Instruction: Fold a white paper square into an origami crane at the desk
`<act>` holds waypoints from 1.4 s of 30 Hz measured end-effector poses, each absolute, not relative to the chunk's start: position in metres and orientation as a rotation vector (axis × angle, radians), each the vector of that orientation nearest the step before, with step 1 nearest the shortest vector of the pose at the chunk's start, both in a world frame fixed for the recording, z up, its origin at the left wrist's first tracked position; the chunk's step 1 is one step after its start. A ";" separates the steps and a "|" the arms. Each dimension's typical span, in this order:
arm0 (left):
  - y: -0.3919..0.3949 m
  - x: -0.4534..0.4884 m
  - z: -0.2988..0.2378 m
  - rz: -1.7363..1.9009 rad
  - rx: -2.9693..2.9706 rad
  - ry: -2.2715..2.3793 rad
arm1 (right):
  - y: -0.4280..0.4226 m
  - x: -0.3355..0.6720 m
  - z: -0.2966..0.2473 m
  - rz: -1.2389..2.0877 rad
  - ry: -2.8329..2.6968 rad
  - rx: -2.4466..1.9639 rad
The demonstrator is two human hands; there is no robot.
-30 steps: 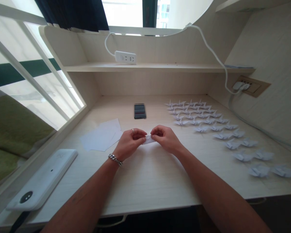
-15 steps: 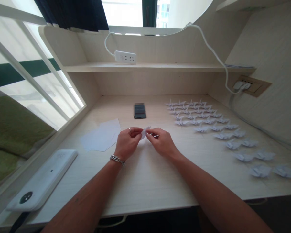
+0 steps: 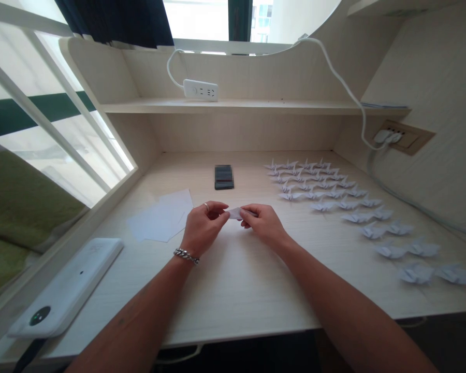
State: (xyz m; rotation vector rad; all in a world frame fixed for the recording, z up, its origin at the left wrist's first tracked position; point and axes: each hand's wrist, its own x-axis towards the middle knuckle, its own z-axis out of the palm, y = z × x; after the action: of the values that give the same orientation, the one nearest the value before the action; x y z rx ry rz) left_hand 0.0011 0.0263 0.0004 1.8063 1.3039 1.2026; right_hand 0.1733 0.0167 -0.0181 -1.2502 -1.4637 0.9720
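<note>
A small piece of folded white paper (image 3: 235,213) is held just above the desk, between my two hands. My left hand (image 3: 205,224), with a ring and a chain bracelet, pinches its left end between thumb and fingers. At the other end, my right hand (image 3: 263,224) grips it the same way, and its fingers cover part of the fold. To the left of my left hand lie loose sheets of white paper (image 3: 163,217), overlapping. Rows of folded white paper cranes (image 3: 334,192) stand on the right side of the desk.
A dark, flat phone-like object (image 3: 224,177) lies behind my hands. On the left edge rests a long white device (image 3: 68,290) with a round display. A power strip (image 3: 201,90) sits on the shelf (image 3: 256,107), and a white cable (image 3: 344,83) runs to the wall socket (image 3: 406,137).
The folded paper has turned from a tilted, pointed position to lying nearly level between my fingers. My right hand's fingers have shifted along it, and both hands stay in place.
</note>
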 end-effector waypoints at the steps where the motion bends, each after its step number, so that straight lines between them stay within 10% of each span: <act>1: 0.027 -0.001 0.001 1.209 1.849 1.368 | 0.017 0.174 -0.018 0.984 -1.455 -1.250; 42: 0.020 0.000 0.010 1.015 1.717 1.069 | 0.007 0.174 -0.004 1.422 -1.193 -0.998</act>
State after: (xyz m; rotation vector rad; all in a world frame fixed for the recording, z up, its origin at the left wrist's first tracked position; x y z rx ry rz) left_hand 0.0001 0.0196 0.0098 1.7169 1.0692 1.0146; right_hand 0.1737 0.0069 -0.0036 -0.9975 -1.1930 1.4219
